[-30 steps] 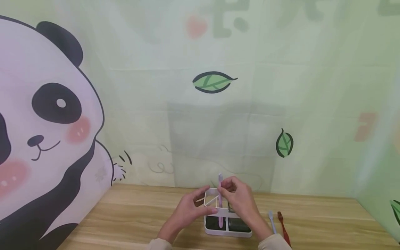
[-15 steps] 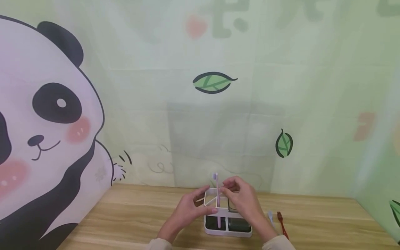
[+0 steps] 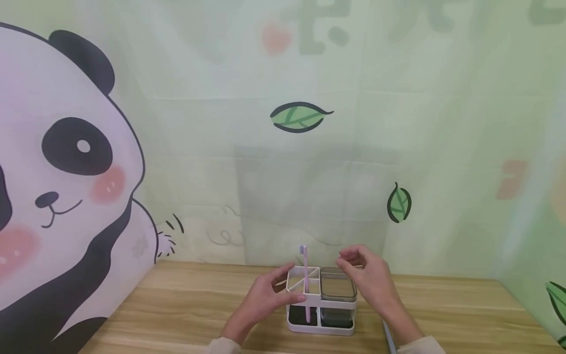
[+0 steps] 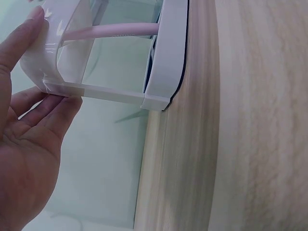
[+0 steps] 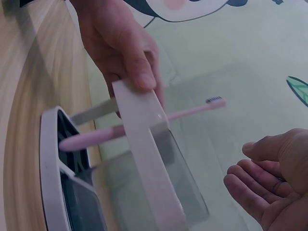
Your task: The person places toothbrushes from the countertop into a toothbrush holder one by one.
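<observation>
A white toothbrush holder (image 3: 338,305) with a dark base stands on the table. My left hand (image 3: 265,301) grips its left side, thumb on the front of the upper frame and fingers along the side. A pink toothbrush (image 3: 305,269) stands nearly upright in a left-hand slot, bristles up, its handle end down at the dark base. In the holder's right half sits a clear grey cup (image 3: 338,314). Just right of the holder, my right hand (image 3: 373,280) is in the air with loosely bent fingers and holds nothing; the right wrist view shows its palm and fingers (image 5: 248,185) apart from the brush.
On the wooden table (image 3: 199,305), a light blue handle (image 3: 389,338) lies near the front, partly behind the right forearm. A printed cloth backdrop (image 3: 199,147) with a panda and leaves rises behind the table.
The right hand has let go of the pink toothbrush and moved right, away from the holder. The brush now leans slightly left in its slot. The left hand keeps its grip.
</observation>
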The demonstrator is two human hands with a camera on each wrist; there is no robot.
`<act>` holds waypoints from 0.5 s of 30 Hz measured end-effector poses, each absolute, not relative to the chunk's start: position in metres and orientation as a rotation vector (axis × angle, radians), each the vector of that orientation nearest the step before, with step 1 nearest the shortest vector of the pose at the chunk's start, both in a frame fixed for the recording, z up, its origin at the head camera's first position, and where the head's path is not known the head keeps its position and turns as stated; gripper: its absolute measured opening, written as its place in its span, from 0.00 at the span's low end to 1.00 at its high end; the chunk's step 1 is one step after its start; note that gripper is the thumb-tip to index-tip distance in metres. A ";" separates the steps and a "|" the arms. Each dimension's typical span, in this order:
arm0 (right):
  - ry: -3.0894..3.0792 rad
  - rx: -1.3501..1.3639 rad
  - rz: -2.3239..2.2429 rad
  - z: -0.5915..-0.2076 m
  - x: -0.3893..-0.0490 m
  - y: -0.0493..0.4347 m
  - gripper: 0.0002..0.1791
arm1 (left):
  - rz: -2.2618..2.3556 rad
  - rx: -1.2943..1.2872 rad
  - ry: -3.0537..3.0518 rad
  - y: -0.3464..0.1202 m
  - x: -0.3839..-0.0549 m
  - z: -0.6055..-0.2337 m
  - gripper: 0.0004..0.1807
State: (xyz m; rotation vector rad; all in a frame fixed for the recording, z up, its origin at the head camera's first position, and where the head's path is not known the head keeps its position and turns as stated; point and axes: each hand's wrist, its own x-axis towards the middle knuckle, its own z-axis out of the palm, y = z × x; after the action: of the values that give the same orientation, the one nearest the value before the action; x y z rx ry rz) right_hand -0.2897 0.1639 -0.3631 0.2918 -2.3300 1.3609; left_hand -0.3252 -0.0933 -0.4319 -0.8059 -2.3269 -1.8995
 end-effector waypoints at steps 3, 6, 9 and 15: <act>-2.335 0.279 1.346 -0.362 -0.288 0.174 0.11 | -1.901 -0.809 -2.325 -0.094 -0.325 -0.432 0.46; -2.339 0.261 1.321 -0.362 -0.287 0.183 0.11 | -1.900 -0.804 -2.325 -0.094 -0.324 -0.431 0.45; -2.341 0.244 1.294 -0.362 -0.285 0.191 0.11 | -1.892 -0.799 -2.332 -0.094 -0.325 -0.432 0.45; -2.346 0.220 1.233 -0.365 -0.280 0.207 0.11 | -1.881 -0.804 -2.337 -0.094 -0.327 -0.433 0.45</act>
State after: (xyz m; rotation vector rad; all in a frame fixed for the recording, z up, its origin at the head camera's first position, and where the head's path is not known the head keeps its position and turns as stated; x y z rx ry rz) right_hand -0.2796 0.2070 -0.3651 0.2201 -2.3457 1.2330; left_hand -0.3273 -0.0943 -0.4334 -0.8044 -2.3370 -1.8815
